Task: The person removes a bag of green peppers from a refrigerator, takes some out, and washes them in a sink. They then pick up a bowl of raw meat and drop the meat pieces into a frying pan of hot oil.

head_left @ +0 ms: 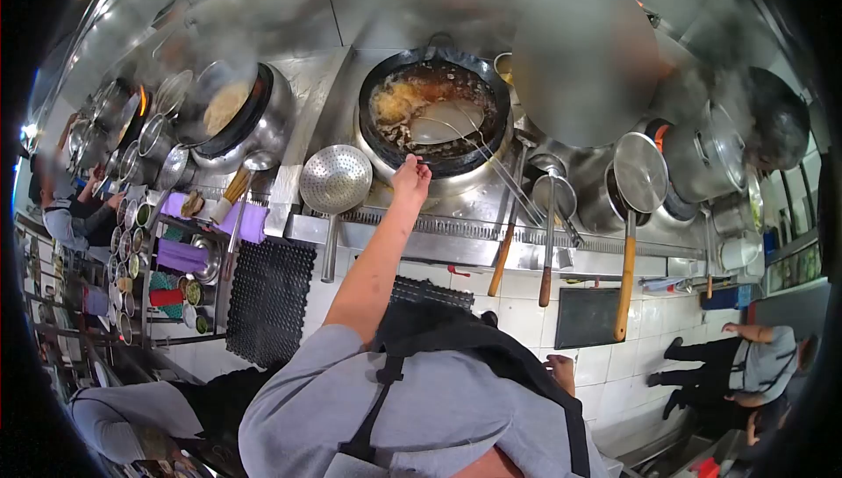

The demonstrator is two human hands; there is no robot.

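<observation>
My left hand (410, 178) reaches forward to the near rim of a big black wok (436, 158) and is shut on a thin dark utensil handle there. The wok holds bubbling oil with golden fried food (395, 103) and a pale ladle bowl (447, 120). Long thin metal rods (495, 171) lean out of it to the right. My right hand (561, 371) hangs low by my hip, next to my dark apron; its fingers are too small to read.
A perforated skimmer (336, 178) and wooden-handled ladles (626, 241) rest on the steel counter edge. A pot of yellow batter (230, 105) stands to the left, a large round lid (583, 61) to the right. Seasoning tins (132, 241) line the left. Other people work at left (70, 210) and at lower right (754, 364).
</observation>
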